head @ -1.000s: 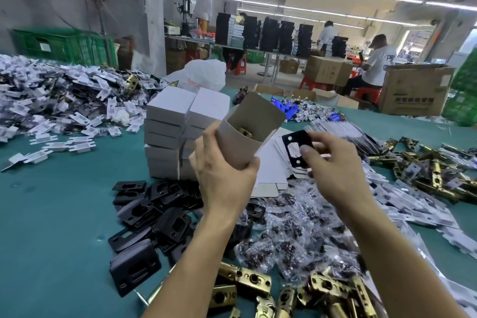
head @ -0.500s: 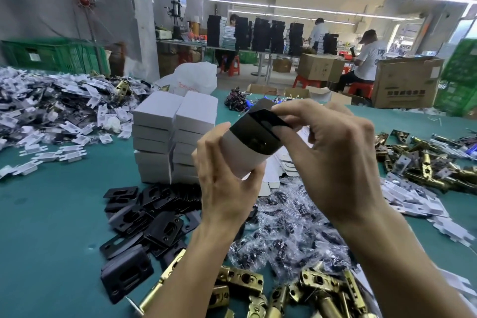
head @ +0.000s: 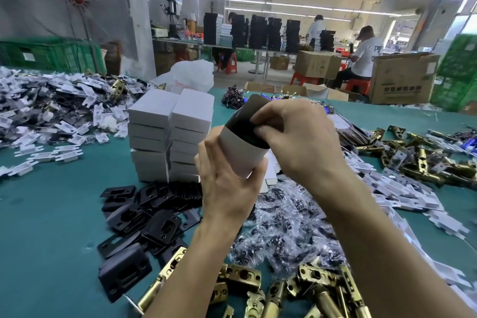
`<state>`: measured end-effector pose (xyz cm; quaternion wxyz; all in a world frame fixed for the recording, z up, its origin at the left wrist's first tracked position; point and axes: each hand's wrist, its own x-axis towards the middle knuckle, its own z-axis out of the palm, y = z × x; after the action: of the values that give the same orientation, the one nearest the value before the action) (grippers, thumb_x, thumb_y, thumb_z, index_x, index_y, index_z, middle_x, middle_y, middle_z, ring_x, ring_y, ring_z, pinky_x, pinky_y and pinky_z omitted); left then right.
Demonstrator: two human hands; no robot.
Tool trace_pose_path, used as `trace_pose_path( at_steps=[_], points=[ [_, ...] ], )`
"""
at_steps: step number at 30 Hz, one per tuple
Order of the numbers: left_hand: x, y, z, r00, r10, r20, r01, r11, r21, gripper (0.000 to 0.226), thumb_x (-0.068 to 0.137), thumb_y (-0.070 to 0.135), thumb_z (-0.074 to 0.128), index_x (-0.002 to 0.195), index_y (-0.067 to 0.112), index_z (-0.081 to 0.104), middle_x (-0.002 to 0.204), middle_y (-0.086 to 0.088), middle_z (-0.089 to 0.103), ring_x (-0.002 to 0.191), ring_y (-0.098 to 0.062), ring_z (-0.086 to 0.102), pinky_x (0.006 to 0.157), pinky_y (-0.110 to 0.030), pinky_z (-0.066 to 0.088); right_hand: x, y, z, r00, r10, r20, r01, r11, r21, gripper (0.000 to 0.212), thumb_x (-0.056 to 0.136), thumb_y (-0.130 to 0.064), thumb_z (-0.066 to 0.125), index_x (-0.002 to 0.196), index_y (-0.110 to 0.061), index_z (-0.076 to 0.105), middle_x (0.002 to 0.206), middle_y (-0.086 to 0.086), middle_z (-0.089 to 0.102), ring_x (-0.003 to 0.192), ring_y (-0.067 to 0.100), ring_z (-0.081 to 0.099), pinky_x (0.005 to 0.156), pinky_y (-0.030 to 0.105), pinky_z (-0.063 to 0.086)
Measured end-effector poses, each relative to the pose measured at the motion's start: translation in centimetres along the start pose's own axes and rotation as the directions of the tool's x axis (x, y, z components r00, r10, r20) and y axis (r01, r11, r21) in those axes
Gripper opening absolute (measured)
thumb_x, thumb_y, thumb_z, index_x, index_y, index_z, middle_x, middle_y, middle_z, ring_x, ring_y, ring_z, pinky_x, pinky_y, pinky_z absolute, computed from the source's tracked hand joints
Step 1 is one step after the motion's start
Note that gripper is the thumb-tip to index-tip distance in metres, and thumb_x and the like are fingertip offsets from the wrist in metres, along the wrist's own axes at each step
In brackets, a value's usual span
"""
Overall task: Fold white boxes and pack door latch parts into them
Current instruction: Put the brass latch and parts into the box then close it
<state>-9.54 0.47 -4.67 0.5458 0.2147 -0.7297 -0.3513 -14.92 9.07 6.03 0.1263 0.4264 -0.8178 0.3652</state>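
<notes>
Your left hand (head: 227,188) grips the white box (head: 245,156), mouth tilted up-right, where your right hand (head: 302,142) pinches the black latch plate (head: 244,121) partway in, lengthwise.

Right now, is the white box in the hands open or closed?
Open. The left hand holds the box, and a black plate sticks out of its top end under fingers of the right hand.

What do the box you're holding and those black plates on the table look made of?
White box: thin matte card, probably; its wall bows where the left hand grips. Black plates: likely stamped sheet metal with satin black coating, thin, flat, punched holes; plastic can't be ruled out.
</notes>
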Motion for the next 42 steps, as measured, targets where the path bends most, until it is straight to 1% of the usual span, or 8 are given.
trace_pose_path(
  at_steps=[5, 11, 17, 21, 29, 33, 36, 42],
  points=[
    [-0.1, -0.2, 0.3, 1.0, 0.009, -0.019, -0.008, 0.999, 0.032, 0.073, 0.076, 0.033, 0.081, 0.13, 0.029, 0.032, 0.123, -0.001, 0.049, 0.105, -0.015, 0.037, 0.084, -0.035, 0.04, 1.1, -0.4, 0.3, 0.998, 0.068, 0.009, -0.068, 0.998, 0.004, 0.018, 0.085, -0.023, 0.069, 0.094, -0.038, 0.074, 0.106, -0.007, 0.072, 0.105, 0.021, 0.063, 0.086, 0.037, 0.052],
    [-0.2, -0.6, 0.2, 1.0, -0.017, -0.013, 0.018, 0.995, 0.097, 0.076, 0.074, 0.027, 0.082, 0.131, 0.034, 0.032, 0.123, -0.001, 0.05, 0.104, -0.014, 0.035, 0.081, -0.03, 0.035, 1.8, -0.8, 1.4, 0.981, 0.099, 0.166, -0.076, 0.987, -0.142, 0.035, 0.086, -0.019, 0.056, 0.107, -0.044, 0.071, 0.113, -0.003, 0.07, 0.108, 0.03, 0.06, 0.083, 0.033, 0.05],
    [0.2, -0.4, 0.2, 0.996, -0.06, -0.062, 0.064, 0.995, 0.072, 0.079, 0.071, 0.031, 0.084, 0.13, 0.033, 0.032, 0.115, 0.008, 0.042, 0.105, -0.017, 0.039, 0.082, -0.037, 0.045, 1.6, -0.2, 1.8, 0.992, 0.109, -0.062, -0.09, 0.964, 0.25, 0.024, 0.084, -0.018, 0.069, 0.071, -0.038, 0.066, 0.092, -0.011, 0.075, 0.095, 0.015, 0.069, 0.085, 0.04, 0.055],
    [0.1, -0.3, 0.1, 0.995, -0.06, -0.084, 0.067, 0.994, 0.085, 0.081, 0.072, 0.032, 0.084, 0.134, 0.03, 0.032, 0.117, 0.004, 0.045, 0.109, -0.022, 0.044, 0.08, -0.038, 0.048, 1.3, -0.1, 2.2, 0.993, 0.085, -0.077, -0.043, 0.898, 0.438, 0.026, 0.083, -0.006, 0.07, 0.075, -0.031, 0.071, 0.081, -0.009, 0.075, 0.084, 0.011, 0.071, 0.082, 0.043, 0.057],
    [-0.1, -0.2, -0.2, 0.998, 0.02, -0.065, -0.003, 0.968, 0.25, 0.08, 0.073, 0.026, 0.084, 0.131, 0.033, 0.029, 0.122, -0.006, 0.05, 0.109, -0.03, 0.045, 0.066, -0.037, 0.047, 1.1, 0.2, 1.7, 0.99, -0.134, 0.036, 0.131, 0.989, 0.064, 0.039, 0.079, 0.0, 0.058, 0.096, -0.029, 0.077, 0.098, -0.004, 0.076, 0.101, 0.025, 0.066, 0.086, 0.04, 0.052],
    [-0.1, -0.2, 0.1, 0.998, 0.01, -0.054, 0.002, 0.975, 0.222, 0.078, 0.07, 0.026, 0.083, 0.129, 0.031, 0.031, 0.119, -0.006, 0.052, 0.104, -0.028, 0.046, 0.069, -0.035, 0.04, 1.1, 0.6, 1.1, 0.99, -0.128, 0.063, 0.119, 0.984, 0.135, 0.035, 0.078, 0.006, 0.058, 0.093, -0.022, 0.075, 0.095, -0.001, 0.075, 0.097, 0.023, 0.068, 0.084, 0.039, 0.054],
    [0.0, -0.4, 0.3, 0.997, -0.025, -0.067, 0.036, 0.983, 0.178, 0.079, 0.068, 0.026, 0.086, 0.126, 0.031, 0.033, 0.115, -0.004, 0.053, 0.099, -0.02, 0.042, 0.072, -0.033, 0.037, 0.9, 1.1, 0.8, 0.995, -0.099, 0.006, 0.094, 0.958, 0.271, 0.028, 0.078, 0.006, 0.066, 0.079, -0.022, 0.067, 0.075, -0.003, 0.073, 0.073, 0.006, 0.067, 0.072, 0.028, 0.053],
    [-0.2, -0.5, 0.3, 0.999, 0.004, -0.046, 0.007, 0.972, 0.235, 0.079, 0.065, 0.026, 0.086, 0.126, 0.031, 0.035, 0.113, -0.001, 0.052, 0.097, -0.016, 0.038, 0.066, -0.032, 0.037, 1.7, 2.0, 0.7, 0.989, -0.071, 0.13, 0.032, 0.958, 0.285, 0.037, 0.077, 0.008, 0.065, 0.067, -0.025, 0.053, 0.077, 0.003, 0.072, 0.084, 0.024, 0.07, 0.083, 0.048, 0.055]
  ],
)
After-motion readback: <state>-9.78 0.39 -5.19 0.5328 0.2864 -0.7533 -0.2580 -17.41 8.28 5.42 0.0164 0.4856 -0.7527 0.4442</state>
